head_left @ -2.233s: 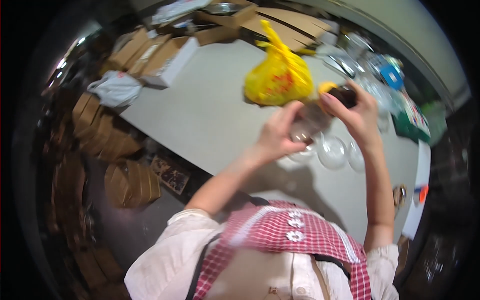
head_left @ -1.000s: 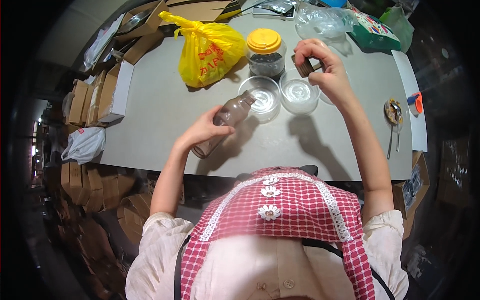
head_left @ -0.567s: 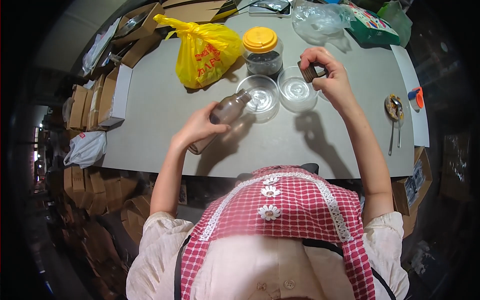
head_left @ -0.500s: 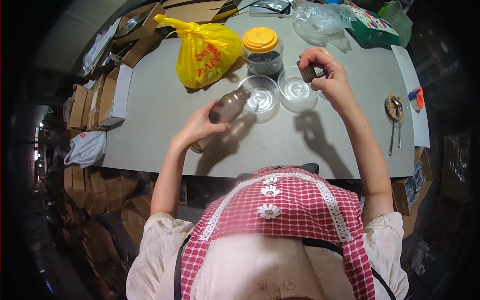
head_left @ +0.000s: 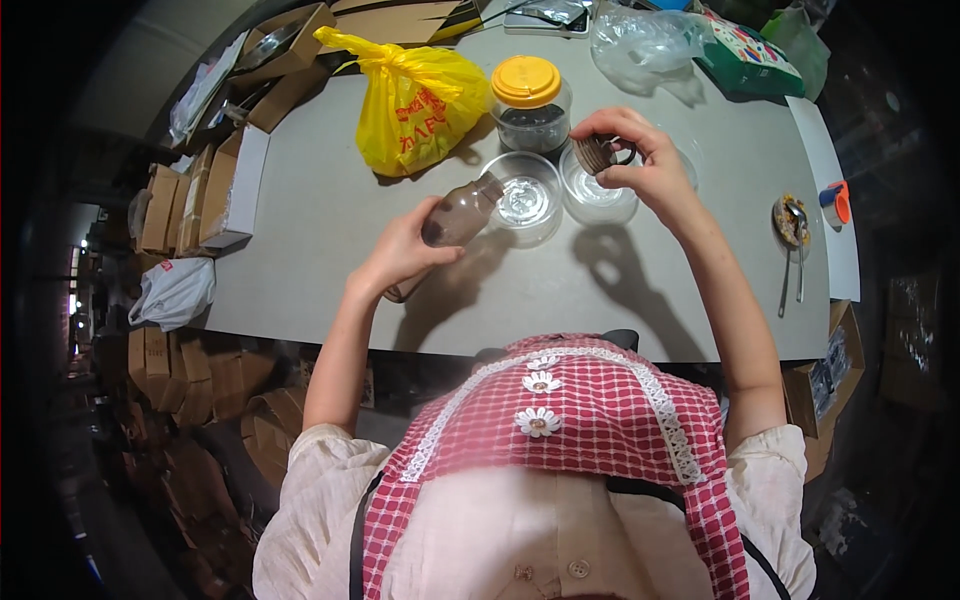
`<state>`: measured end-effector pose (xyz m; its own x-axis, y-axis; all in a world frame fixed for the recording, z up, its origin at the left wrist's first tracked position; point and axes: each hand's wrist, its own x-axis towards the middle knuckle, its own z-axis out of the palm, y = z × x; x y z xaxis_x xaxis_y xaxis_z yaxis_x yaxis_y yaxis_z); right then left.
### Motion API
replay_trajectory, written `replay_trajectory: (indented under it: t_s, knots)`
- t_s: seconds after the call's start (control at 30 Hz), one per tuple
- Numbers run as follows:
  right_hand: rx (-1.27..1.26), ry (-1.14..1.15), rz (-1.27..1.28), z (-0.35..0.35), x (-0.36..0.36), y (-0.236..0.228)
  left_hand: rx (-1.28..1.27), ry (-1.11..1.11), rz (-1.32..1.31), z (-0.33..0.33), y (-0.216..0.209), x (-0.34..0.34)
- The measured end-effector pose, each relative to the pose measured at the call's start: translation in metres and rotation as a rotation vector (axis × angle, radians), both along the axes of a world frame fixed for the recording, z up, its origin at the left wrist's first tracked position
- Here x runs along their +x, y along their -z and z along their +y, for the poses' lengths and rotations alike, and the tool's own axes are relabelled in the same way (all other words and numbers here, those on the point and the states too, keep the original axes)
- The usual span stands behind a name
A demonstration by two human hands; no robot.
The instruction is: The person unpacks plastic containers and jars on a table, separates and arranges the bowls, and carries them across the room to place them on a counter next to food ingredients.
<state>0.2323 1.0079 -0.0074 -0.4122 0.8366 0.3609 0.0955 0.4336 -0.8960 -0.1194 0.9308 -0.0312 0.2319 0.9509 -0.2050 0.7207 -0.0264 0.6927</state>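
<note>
My left hand [head_left: 405, 243] is wrapped round a translucent brown bottle [head_left: 464, 213], tilted with its uncapped neck pointing up and to the right. That neck is at the left rim of a clear round tub [head_left: 530, 236]. In my right hand [head_left: 655, 170] is a dark brown ribbed bottle cap [head_left: 594, 154] with a loop on its side, pinched between thumb and fingers. The cap hangs above a second clear tub [head_left: 602, 212], to the right of the bottle's mouth and apart from it.
Behind the tubs stands a clear jar [head_left: 530, 130] with a yellow lid, beside a tied yellow plastic bag [head_left: 410, 112]. A small dish [head_left: 783, 215] with a spoon sits at the right. Cardboard boxes [head_left: 228, 190] line the left edge; clear plastic bags [head_left: 640, 50] lie at the back right.
My right hand has moved left with the cap, bringing it nearer the bottle's mouth. My left hand and the bottle have hardly moved.
</note>
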Motion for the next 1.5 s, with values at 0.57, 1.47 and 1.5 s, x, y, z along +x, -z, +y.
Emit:
replay_trajectory:
  t_s: [0.57, 1.47, 1.5]
  knots:
    - [-0.048, 0.023, -0.006, -0.005, -0.003, -0.002, 0.003, 0.002, 0.11, 0.001, -0.009, 0.003]
    - [-0.07, 0.08, -0.831, 0.036, -0.031, -0.137, 0.206, 0.14, -0.41, 0.027, -0.035, 0.06]
    - [0.14, -0.101, -0.61, 0.044, -0.023, -0.129, 0.224, 0.134, -0.413, 0.031, -0.038, 0.059]
